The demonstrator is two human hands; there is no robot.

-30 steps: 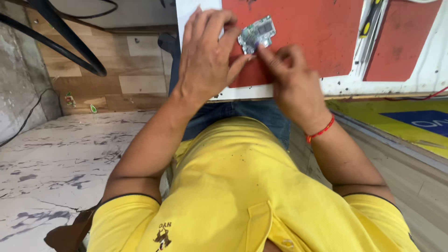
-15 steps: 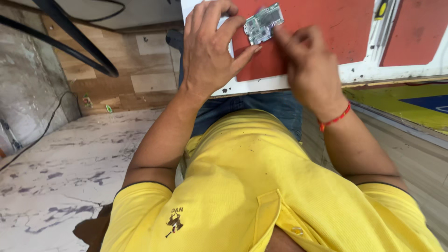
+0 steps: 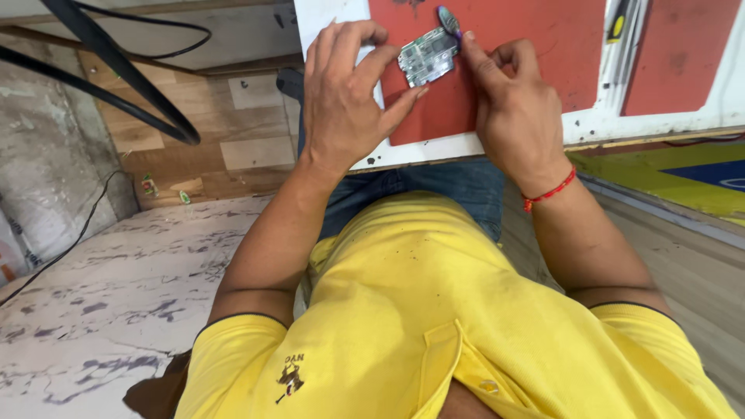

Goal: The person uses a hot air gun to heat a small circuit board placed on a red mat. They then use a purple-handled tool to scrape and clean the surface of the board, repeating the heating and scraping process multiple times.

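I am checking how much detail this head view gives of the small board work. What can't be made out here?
- Circuit board: its parts are too small to tell apart; the left hand fingers cover its left edge.
- Purple-handled tool in the right hand: its tip is hidden between finger and board.
- Red mat: its far side is cut off by the top edge.
- Tools by the white strip: cut off at the top, kind unclear.

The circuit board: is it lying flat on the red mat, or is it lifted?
Lifted and tilted. The left hand pinches the circuit board at its left edge, the right hand touches its right edge, above the red mat.
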